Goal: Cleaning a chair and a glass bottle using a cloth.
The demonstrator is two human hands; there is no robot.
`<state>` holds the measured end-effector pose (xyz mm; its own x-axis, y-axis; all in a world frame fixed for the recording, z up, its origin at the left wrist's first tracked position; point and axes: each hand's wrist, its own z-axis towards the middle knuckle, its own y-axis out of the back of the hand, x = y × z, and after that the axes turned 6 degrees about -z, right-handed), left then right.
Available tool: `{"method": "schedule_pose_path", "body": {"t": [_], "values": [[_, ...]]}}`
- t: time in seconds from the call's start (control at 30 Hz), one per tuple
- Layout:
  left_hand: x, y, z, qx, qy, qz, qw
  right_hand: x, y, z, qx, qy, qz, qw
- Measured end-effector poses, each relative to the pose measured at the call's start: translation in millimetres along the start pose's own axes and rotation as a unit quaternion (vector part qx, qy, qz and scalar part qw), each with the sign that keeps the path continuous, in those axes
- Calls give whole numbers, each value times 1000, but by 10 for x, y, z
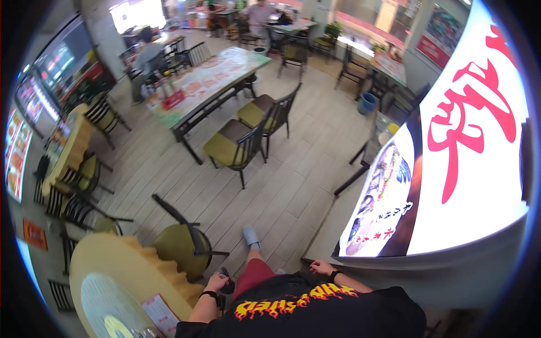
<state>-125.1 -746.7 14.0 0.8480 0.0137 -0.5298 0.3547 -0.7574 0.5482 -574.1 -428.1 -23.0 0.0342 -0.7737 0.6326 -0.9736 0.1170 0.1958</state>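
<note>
Low in the head view, my left hand (216,281) is closed around a small black object (226,281) whose kind I cannot make out; a dark band circles that wrist. My right hand (322,267) hangs in front of my body with its fingers loosely bent and apart, and nothing shows in it. A dark band is on that wrist too. Just beyond my left hand stands a chair with a green seat (181,251). To the left of that hand is a round table with a yellow cloth (101,253), with a printed sheet (160,313) on it.
A bright lit sign (451,169) rises close on my right. Ahead, chairs (236,147) stand beside a long table (225,70) bearing a red tray (173,100). More tables and chairs line the left side. A blue bin (367,102) stands farther off. Several people sit at the back.
</note>
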Motion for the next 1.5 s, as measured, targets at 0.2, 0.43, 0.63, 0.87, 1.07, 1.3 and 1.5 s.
{"method": "schedule_pose_path", "body": {"t": [0.2, 0.43, 0.63, 0.87, 1.07, 1.3, 1.5], "values": [[-908, 396, 1402, 100, -29, 37, 994, -197, 50, -274, -173, -87, -131, 972], [-2304, 1335, 2784, 190, -64, 134, 970, 531, -120, -138, -256, -53, 22, 965], [-3242, 1674, 3956, 186, -124, 116, 968, 1127, 111, 347, -296, -73, 92, 948], [-4187, 1433, 4492, 198, -115, 146, 962, 1181, 911, 1369, -256, -179, 99, 945], [-3606, 1508, 4697, 114, -95, 125, 981, 1662, 2325, 2135, -245, -110, 69, 961], [-2639, 1848, 3396, 65, 128, 157, 977, 2281, 4265, 2755, -129, -141, 81, 978], [-2726, 1882, 2083, -132, 220, -52, 965, 3180, 5214, 3623, -81, -131, 74, 985]]}}
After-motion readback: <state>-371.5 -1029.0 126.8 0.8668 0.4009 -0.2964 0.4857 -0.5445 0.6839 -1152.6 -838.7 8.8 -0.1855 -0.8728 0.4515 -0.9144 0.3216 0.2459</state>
